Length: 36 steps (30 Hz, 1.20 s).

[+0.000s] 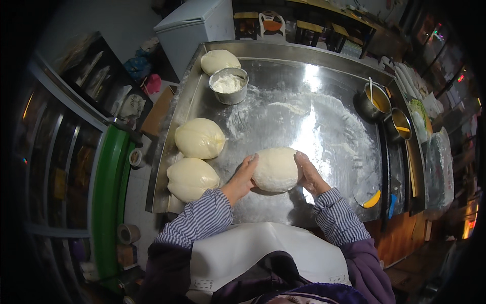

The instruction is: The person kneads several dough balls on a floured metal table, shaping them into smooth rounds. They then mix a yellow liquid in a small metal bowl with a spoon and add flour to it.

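Note:
A floured lump of dough point(276, 170) is held between my two hands, near the front of a stainless steel worktable point(265, 209). My left hand point(245, 176) grips its left side, thumb towards the top. On the opposite side, my right hand point(310, 174) presses against it with the fingers partly hidden behind. Whether the dough rests on the steel or is lifted slightly, I cannot tell. Left of my left hand lie two shiny dough balls that look wrapped in clear plastic, a rear one point(200, 138) and a front one point(193, 179).
A third dough ball point(220, 62) sits in the far left corner behind a metal pot of flour point(228, 86). Two metal pots, one rear point(376, 102) and one front point(397, 124), stand at the right. A dough scraper with a yellow handle point(371, 199) lies front right. Raised metal walls edge the table.

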Motion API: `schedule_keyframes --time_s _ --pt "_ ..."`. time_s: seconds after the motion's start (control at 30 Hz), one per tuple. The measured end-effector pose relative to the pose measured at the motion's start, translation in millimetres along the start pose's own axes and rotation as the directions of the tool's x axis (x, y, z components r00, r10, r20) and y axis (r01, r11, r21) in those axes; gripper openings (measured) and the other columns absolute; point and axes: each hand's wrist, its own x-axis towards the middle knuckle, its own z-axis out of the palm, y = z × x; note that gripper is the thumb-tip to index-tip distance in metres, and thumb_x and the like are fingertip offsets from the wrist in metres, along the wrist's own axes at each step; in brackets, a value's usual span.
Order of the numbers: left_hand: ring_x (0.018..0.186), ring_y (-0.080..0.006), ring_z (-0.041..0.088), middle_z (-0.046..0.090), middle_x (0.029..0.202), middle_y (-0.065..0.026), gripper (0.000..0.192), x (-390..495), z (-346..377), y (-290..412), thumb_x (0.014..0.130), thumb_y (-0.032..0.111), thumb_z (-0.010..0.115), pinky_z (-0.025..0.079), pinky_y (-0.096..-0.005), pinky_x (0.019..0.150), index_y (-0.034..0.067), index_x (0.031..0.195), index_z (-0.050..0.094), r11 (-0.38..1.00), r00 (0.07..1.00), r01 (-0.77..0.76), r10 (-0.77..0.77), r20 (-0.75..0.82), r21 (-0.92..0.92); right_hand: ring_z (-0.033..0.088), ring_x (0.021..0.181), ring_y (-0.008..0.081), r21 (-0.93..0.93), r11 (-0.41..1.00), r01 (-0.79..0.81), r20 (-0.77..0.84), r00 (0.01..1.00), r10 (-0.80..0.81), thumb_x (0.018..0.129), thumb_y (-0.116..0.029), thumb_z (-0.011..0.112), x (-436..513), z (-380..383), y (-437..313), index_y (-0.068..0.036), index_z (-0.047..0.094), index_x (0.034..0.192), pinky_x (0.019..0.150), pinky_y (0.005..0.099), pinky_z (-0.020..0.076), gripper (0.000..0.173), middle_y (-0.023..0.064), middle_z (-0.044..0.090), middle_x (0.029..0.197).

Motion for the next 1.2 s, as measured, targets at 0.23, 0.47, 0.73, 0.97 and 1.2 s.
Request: schedule_keyframes --time_s 0.23,0.47,0.73,0.97,1.2 --pt "0.125 -0.0289 0.043 0.043 0.134 -0.0153 0.062 15 25 -29 0.092 0.03 0.06 0.043 -0.0469 0.098 0.013 0.142 0.026 0.993 0.988 -0.107 0.101 0.12 0.042 0.05 0.117 0.0263 0.195 0.965 0.174 -0.097 0.983 -0.157 0.088 -0.04 0.061 -31 -7 -13 -0.003 0.035 0.136 0.099 0.038 0.0421 0.066 0.0155 0.049 0.129" --pt "0.108 -0.0229 0.051 0.05 0.119 -0.0183 0.068 6 7 -38 0.083 0.014 0.07 0.045 -0.0351 0.09 0.005 0.138 0.032 0.635 0.809 -0.371 0.579 -0.1 0.678 0.034 0.133 0.0383 -0.978 0.127 0.163 0.007 0.642 -0.767 0.09 -0.036 0.056 -38 -33 -19 -0.001 0.027 0.144 0.11 0.0448 0.0246 0.07 0.0238 0.03 0.146" --pt "0.104 -0.0157 0.054 0.057 0.111 -0.0091 0.034 -87 -40 -49 0.091 0.012 0.059 0.045 -0.0296 0.091 0.003 0.123 0.05 0.819 0.918 -0.384 0.39 0.078 0.427 0.046 0.123 0.0332 -0.932 0.151 0.331 0.265 0.902 -0.34 0.095 -0.029 0.048 2 7 -30 -0.002 0.049 0.13 0.105 0.0427 0.0324 0.045 0.0198 0.05 0.133" --pt "0.103 -0.0145 0.056 0.059 0.112 -0.008 0.026 -160 -130 -118 0.092 0.011 0.059 0.047 -0.0287 0.088 0.003 0.117 0.055 0.862 0.866 -0.479 0.495 -0.069 0.169 0.045 0.126 0.0305 -0.911 -0.236 0.338 0.399 0.868 -0.295 0.099 -0.032 0.043 34 -25 -26 -0.002 0.044 0.135 0.105 0.0378 0.0342 0.047 0.0168 0.049 0.135" --pt "0.082 -0.0166 0.059 0.061 0.091 -0.0065 0.017 -154 -214 -213 0.09 0.013 0.062 0.049 -0.0311 0.075 0.003 0.103 0.058 0.79 0.52 -0.281 0.603 -0.606 0.545 0.037 0.132 0.0313 -0.857 -0.237 0.458 0.513 0.705 -0.49 0.1 -0.031 0.041 20 6 -18 -0.005 0.039 0.14 0.109 0.0434 0.0302 0.048 0.0165 0.038 0.144"
